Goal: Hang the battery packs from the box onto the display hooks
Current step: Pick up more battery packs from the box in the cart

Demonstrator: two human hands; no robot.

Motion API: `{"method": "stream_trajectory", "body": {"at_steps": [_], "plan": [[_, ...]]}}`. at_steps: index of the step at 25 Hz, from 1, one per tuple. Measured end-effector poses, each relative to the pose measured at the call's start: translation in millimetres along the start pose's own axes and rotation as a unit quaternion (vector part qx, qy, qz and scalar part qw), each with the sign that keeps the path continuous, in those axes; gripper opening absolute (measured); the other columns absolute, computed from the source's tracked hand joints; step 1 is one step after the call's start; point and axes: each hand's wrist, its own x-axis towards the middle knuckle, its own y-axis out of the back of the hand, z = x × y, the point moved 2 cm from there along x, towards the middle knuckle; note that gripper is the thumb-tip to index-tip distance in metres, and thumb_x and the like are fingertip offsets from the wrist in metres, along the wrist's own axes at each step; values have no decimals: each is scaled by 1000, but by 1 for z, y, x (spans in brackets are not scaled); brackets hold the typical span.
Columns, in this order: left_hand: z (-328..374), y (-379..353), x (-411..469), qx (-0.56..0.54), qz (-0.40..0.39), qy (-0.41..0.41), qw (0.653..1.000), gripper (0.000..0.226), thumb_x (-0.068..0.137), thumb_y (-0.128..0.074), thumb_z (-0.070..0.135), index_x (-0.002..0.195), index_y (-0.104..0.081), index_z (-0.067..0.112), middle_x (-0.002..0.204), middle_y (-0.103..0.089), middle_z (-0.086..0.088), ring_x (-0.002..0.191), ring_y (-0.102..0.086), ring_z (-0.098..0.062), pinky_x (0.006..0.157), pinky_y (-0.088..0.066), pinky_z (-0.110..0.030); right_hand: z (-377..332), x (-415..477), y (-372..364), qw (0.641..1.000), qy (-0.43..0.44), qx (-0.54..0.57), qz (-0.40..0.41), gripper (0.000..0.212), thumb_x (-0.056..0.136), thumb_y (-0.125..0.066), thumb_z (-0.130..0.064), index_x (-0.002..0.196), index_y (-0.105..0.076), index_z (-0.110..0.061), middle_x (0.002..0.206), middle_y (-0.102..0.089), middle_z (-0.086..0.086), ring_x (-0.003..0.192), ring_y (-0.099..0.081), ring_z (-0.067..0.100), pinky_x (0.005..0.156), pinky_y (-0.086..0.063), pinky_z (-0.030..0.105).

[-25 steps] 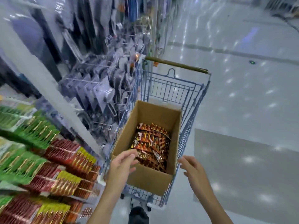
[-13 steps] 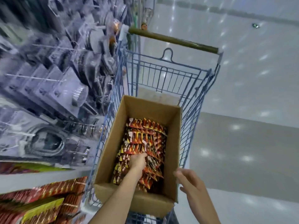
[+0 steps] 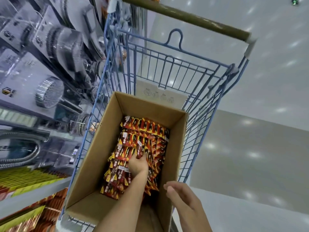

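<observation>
Step 1: taking battery packs (image 3: pixel 145 129) from the box (image 3: pixel 100 156).
Right hand (image 3: pixel 182 196) hangs open beside the near box wall. Left hand (image 3: pixel 138 164) is down inside the cardboard box, fingers curled into flat, shiny red and yellow packs; tips hidden, grip unclear. Next: pinch 1 pack, lift. Past the fingers, blue wire cart (image 3: pixel 184 16).

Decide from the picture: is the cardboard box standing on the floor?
No, the cardboard box sits inside the blue wire cart, with the left hand down among its contents.
</observation>
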Motion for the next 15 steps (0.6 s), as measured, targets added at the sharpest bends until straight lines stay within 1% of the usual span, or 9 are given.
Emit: {"method": "stream_trajectory", "body": {"at_steps": [2, 3, 4, 5, 7, 9, 11, 13, 15], "plan": [[0, 14, -1, -50, 1, -7, 999, 22, 93, -76, 25, 99, -64, 7, 93, -68, -12, 92, -70, -33, 88, -58, -48, -11, 3, 3, 1000, 8, -8, -10, 10, 98, -66, -27, 102, -74, -24, 105, -76, -9, 105, -67, 9, 84, -50, 19], [-1, 24, -2, -83, -4, -7, 997, 22, 94, -75, 27, 95, -62, 9, 89, -67, -11, 85, -69, -31, 83, -58, -46, -16, 6, 4, 1000, 11, -13, -14, 10, 98, -65, -27, 102, -74, -24, 105, -75, -9, 105, -66, 8, 81, -50, 17], [1, 37, -5, -116, -8, -11, 993, 21, 95, -74, 28, 93, -61, 11, 89, -68, -10, 82, -68, -28, 77, -58, -42, -20, 10, 4, 1000, 17, -19, -17, 11, 99, -65, -28, 103, -74, -24, 106, -74, -9, 105, -66, 8, 79, -50, 17], [2, 51, -6, -155, -12, -21, 988, 17, 95, -73, 28, 94, -63, 14, 91, -70, -8, 84, -70, -26, 73, -58, -38, -24, 14, 4, 999, 23, -31, -23, 11, 99, -64, -28, 104, -73, -24, 106, -74, -9, 105, -66, 8, 80, -50, 17], [9, 84, -13, -215, -27, -54, 975, 10, 96, -73, 26, 102, -69, 20, 99, -76, -5, 93, -75, -25, 77, -60, -39, -31, 25, 0, 996, 35, -67, -36, 12, 100, -63, -30, 106, -72, -26, 108, -72, -10, 107, -65, 7, 87, -50, 19], [19, 116, -23, -253, -48, -62, 964, 21, 94, -74, 24, 114, -73, 19, 104, -79, -4, 99, -76, -24, 85, -61, -43, -35, 39, -6, 991, 45, -116, -44, 12, 100, -63, -35, 109, -70, -31, 109, -70, -13, 108, -63, 5, 94, -50, 23], [28, 144, -30, -289, -66, -39, 954, 25, 94, -74, 25, 117, -73, 17, 105, -80, -5, 102, -75, -25, 91, -58, -46, -40, 59, -17, 985, 51, -159, -52, 14, 100, -62, -37, 113, -67, -31, 111, -68, -14, 107, -61, 3, 97, -49, 26], [34, 165, -37, -327, -104, -17, 939, 27, 98, -68, 27, 122, -70, 17, 111, -79, -10, 106, -73, -28, 93, -56, -48, -43, 87, -34, 985, 36, -155, -64, 17, 101, -61, -33, 115, -66, -25, 110, -68, -8, 103, -64, 8, 95, -52, 30], [38, 180, -42, -343, -137, -4, 929, 36, 101, -61, 33, 134, -63, 19, 121, -75, -13, 113, -71, -31, 96, -55, -51, -42, 124, -56, 992, -22, -91, -87, 15, 102, -59, -26, 112, -63, -16, 104, -70, 0, 93, -68, 15, 82, -57, 29]]}}
